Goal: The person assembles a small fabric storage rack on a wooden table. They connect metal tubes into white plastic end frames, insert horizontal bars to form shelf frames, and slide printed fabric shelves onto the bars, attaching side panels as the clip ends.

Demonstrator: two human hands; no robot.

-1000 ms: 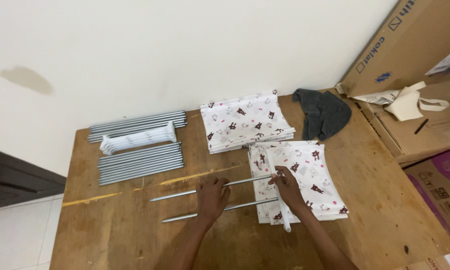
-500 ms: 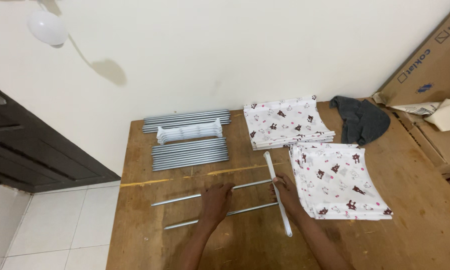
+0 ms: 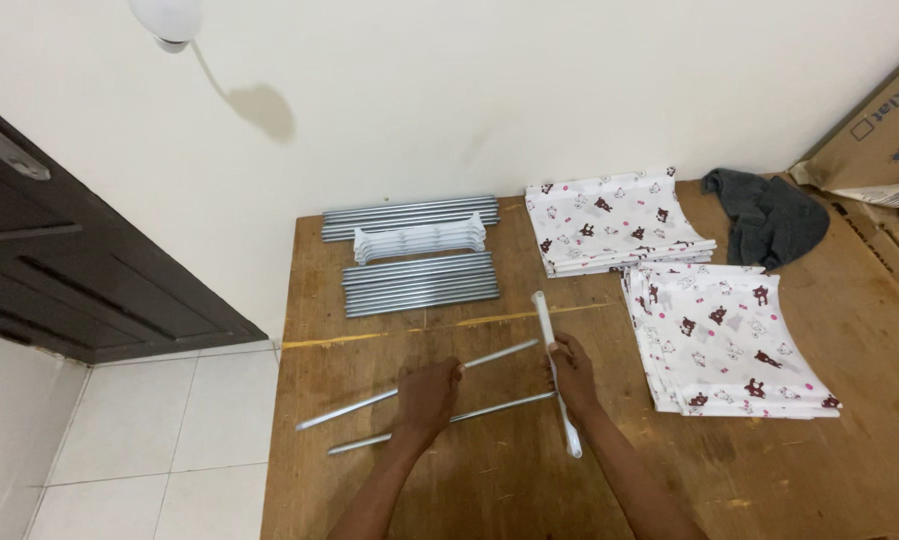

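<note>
Nearest the camera, the left hand [image 3: 429, 395] lies flat over two grey metal rods [image 3: 410, 390], fingers together and pressing down on them rather than wrapped around. The right hand [image 3: 574, 372] has its fingers closed on a white plastic bar [image 3: 555, 370] that runs crosswise at the rods' right ends, touching both of them. A second ago that hand and bar sat over the edge of the printed cloth; now the bar lies on bare wood, apart from the cloth, and the two rods meet it side by side, which suggests the rod ends are being seated into the bar.

The work rests on a wooden table [image 3: 490, 490] marked by a thin yellow line [image 3: 420, 330]. To the right lies a stack of printed cloth panels [image 3: 730, 340]. Farther back are two bundles of grey rods [image 3: 420, 283] with a stack of white plastic bars [image 3: 420, 240] between them, a second folded cloth pile [image 3: 615, 220], a dark rag [image 3: 770, 215] and a cardboard box [image 3: 870, 140] by the wall.
</note>
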